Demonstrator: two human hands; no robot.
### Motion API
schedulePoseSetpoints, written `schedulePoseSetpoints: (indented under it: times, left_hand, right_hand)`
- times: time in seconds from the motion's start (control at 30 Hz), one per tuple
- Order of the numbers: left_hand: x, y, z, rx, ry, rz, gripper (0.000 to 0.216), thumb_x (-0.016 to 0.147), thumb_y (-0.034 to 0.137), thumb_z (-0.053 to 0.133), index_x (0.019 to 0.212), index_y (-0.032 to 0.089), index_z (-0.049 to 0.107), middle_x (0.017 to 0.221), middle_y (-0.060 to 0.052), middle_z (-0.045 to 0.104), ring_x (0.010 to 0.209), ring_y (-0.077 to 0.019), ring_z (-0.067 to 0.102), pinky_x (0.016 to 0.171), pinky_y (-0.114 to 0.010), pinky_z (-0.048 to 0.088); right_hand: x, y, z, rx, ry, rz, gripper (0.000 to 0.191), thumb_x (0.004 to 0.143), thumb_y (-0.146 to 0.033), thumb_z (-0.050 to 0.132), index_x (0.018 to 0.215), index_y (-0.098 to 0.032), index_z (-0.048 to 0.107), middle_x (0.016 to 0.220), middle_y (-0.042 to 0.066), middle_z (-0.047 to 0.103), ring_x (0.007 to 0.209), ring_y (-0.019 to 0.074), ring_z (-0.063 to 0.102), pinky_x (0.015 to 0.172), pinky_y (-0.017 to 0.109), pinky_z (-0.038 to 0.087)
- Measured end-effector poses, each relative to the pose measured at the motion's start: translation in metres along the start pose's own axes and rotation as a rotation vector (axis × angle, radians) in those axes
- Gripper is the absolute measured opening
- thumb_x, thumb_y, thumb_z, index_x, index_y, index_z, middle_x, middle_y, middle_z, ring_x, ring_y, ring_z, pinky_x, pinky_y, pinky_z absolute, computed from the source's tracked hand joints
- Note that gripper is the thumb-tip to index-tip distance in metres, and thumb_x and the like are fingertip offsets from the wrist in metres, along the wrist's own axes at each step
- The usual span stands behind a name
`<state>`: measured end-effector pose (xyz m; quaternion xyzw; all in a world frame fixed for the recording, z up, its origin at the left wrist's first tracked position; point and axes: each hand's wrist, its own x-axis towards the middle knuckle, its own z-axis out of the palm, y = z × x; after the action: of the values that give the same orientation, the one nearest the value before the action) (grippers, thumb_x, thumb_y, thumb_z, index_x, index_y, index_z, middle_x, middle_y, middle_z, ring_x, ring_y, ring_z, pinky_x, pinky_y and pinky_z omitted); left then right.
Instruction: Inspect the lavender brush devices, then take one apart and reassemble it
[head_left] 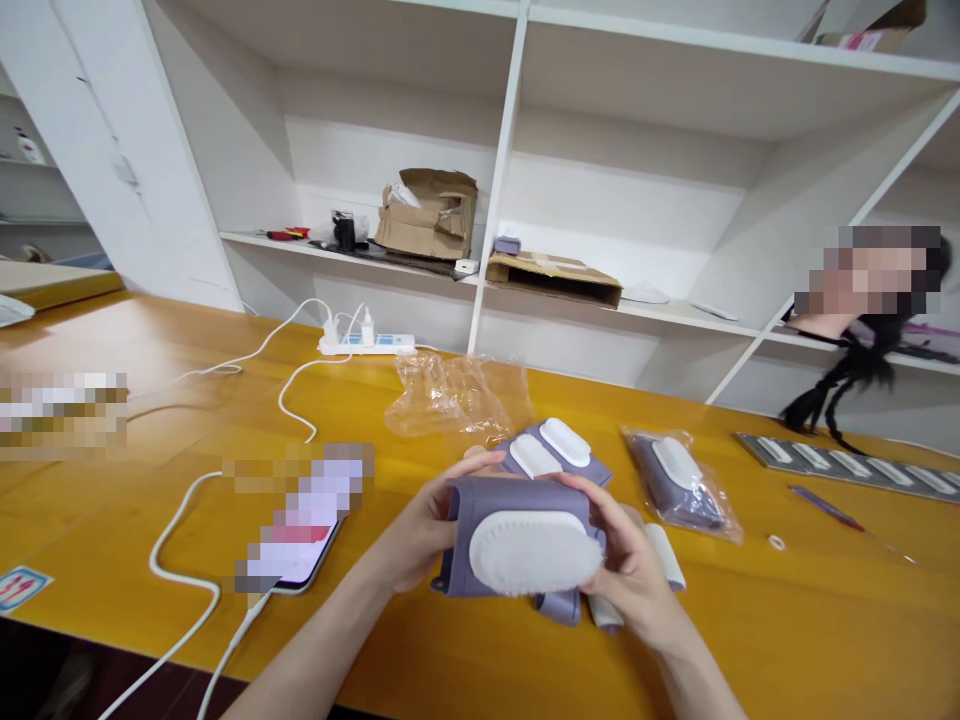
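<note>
A purple piece (480, 497) with a white oval bristled pad (536, 550) on its front is held up between my hands, just above the table. My left hand (427, 525) grips its left side, fingers over the top edge. On the right side my right hand (619, 550) closes around it, thumb near the pad's lower corner. Behind it lie similar purple pieces (596, 470) with white oval pads. Purple straps (559, 607) and whitish pieces (664, 555) show below and beside my right hand, partly hidden. Another purple piece (679, 480) lies in a clear bag to the right.
A phone (307, 530) with a white cable lies left of my hands. Crumpled clear plastic (450, 395) and a power strip (367, 345) are behind. At right are a grey strip (847, 465) with white bars, a thin purple tool (825, 507) and a small ring (776, 543).
</note>
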<state>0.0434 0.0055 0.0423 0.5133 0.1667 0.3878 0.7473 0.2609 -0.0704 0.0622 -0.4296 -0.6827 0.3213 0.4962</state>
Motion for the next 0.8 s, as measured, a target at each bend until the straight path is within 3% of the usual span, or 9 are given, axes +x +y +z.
schedulePoseSetpoints:
  times: [0.2, 0.47, 0.63, 0.8]
  left_hand:
    - [-0.0018, -0.0026, 0.0021, 0.091, 0.120, 0.080, 0.040, 0.062, 0.016, 0.075, 0.101, 0.024, 0.069, 0.115, -0.007, 0.064, 0.108, -0.0272, 0.055, 0.088, -0.033, 0.044]
    - [-0.0036, -0.0026, 0.0016, 0.181, 0.128, 0.109, 0.039, 0.062, 0.018, 0.075, 0.100, 0.023, 0.070, 0.111, -0.008, 0.064, 0.107, -0.0296, 0.056, 0.091, -0.038, 0.042]
    - [-0.0034, -0.0037, 0.0030, 0.258, 0.136, 0.135, 0.037, 0.065, 0.022, 0.075, 0.101, 0.026, 0.068, 0.113, -0.008, 0.065, 0.109, -0.0300, 0.056, 0.094, -0.039, 0.041]
    - [-0.0020, -0.0037, 0.0038, 0.217, 0.139, 0.161, 0.039, 0.060, 0.023, 0.078, 0.098, 0.023, 0.069, 0.110, -0.009, 0.067, 0.108, -0.0317, 0.057, 0.093, -0.041, 0.041]
  right_hand:
    - [-0.0012, 0.0010, 0.0015, -0.034, -0.042, 0.040, 0.063, 0.076, -0.050, 0.064, 0.132, -0.031, 0.043, 0.133, 0.010, 0.052, 0.112, 0.0301, 0.056, 0.077, 0.036, 0.055]
    - [-0.0017, 0.0024, 0.0036, 0.050, -0.069, 0.104, 0.062, 0.076, -0.047, 0.064, 0.133, -0.033, 0.041, 0.136, 0.008, 0.047, 0.113, 0.0286, 0.054, 0.076, 0.034, 0.055]
    - [-0.0034, 0.0053, 0.0046, 0.111, -0.114, 0.128, 0.065, 0.077, -0.050, 0.063, 0.134, -0.032, 0.039, 0.138, 0.007, 0.045, 0.118, 0.0271, 0.049, 0.089, 0.038, 0.049]
    - [-0.0026, 0.0049, 0.0070, 0.148, -0.104, 0.147, 0.065, 0.076, -0.049, 0.065, 0.134, -0.032, 0.041, 0.141, 0.007, 0.042, 0.123, 0.0285, 0.044, 0.085, 0.036, 0.051]
